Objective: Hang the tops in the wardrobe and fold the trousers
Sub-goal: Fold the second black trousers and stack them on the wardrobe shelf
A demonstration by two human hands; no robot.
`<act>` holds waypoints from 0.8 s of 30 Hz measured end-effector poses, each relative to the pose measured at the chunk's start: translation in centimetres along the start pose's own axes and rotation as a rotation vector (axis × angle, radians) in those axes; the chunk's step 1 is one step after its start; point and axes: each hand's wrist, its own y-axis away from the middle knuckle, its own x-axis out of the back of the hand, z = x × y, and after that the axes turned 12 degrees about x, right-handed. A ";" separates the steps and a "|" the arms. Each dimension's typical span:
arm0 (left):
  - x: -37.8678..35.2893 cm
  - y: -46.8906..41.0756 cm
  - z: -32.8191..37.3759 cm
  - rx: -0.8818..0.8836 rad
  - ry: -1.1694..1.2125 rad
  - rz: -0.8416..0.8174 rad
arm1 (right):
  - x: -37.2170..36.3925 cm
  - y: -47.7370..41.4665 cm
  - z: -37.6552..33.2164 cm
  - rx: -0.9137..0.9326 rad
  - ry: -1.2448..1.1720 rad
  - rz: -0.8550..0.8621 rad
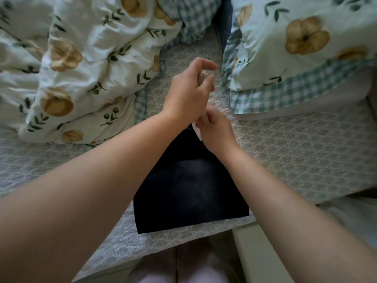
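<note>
**Folded dark trousers on the bed, both hands at their far end**

A crumpled cream floral duvet (67, 64) lies at the left. In the middle, the dark navy folded trousers (189, 197) rest on the grey patterned bedsheet (295, 156). Their long axis runs near to far, with the wide end nearest and the narrow end leaning slightly right. The left hand (191, 92) hovers past that far end, its fingers curled and pinching a small pale scrap (204, 76). The right hand (216, 129) sits at the narrow end, its fingers curled beside a white strip (197, 132). Blur hides whether it grips the strip. A floral pillow with a checked border (295, 48) lies at the far right.
</note>
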 end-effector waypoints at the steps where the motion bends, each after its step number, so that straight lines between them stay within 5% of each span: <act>1: 0.7 0.8 0.1 -0.062 -0.064 0.003 | -0.3 0.8 -0.6 0.005 0.013 -0.024; 5: 3.0 4.0 -1.6 -0.196 -0.260 -0.038 | -3.5 3.6 -1.9 0.067 0.058 -0.174; 12: 3.3 5.7 -11.2 0.023 -0.577 -0.225 | -8.6 5.9 -0.4 -0.123 0.087 -0.427; 16: 2.9 5.6 -13.9 0.061 -0.586 -0.234 | -8.0 7.0 2.2 -0.092 0.108 -0.369; 20: 2.8 5.4 -15.9 -0.012 -0.843 -0.310 | -7.7 7.8 4.3 -0.007 0.243 -0.227; 24: 2.5 5.5 -16.4 -0.015 -0.647 -0.040 | -7.4 8.2 4.7 0.140 0.289 0.069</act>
